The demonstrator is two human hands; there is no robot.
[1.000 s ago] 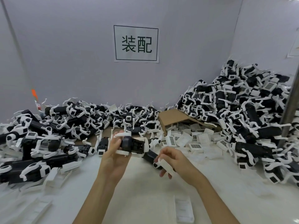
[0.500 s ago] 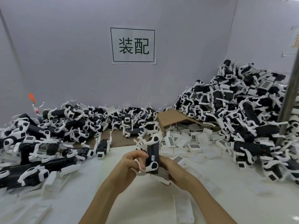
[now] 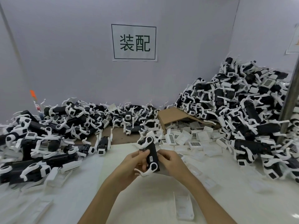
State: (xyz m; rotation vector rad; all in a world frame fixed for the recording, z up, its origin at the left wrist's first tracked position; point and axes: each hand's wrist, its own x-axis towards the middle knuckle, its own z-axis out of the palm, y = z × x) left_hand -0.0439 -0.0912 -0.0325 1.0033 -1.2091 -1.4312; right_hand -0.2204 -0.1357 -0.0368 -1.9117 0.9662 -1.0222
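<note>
Clear plastic tray [image 3: 183, 206] lies flat on the white table [image 3: 90, 191], nearest the camera, well in front of the cardboard sheet [image 3: 173, 116]. Both forearms come up from the bottom edge.

Left hand [image 3: 131, 165] grips the toy dog [image 3: 152, 156], fingers curled round its left side, thumb on top. Right hand [image 3: 173, 160] grips the same toy from the right, fingers curled against its black body. The toy is held just above the table, in front of the cardboard sheet and a little to its left. It stands lengthwise, one white leg joint at the near end, one at the far end, with a small label on the black body facing up.

Small white boxes [image 3: 195, 143] with barcode labels lie scattered just in front of the cardboard sheet and under its raised edge. Left of the cardboard sheet, a low heap of toys [image 3: 48, 126] runs to the frame edge. Right of it, a taller heap [image 3: 242, 113] rests partly on the cardboard. A grey post [image 3: 289, 110] stands at the far right of that heap.

Behind the cardboard sheet and up to its left, a paper sign [image 3: 134, 42] with two printed characters hangs on the wall.
</note>
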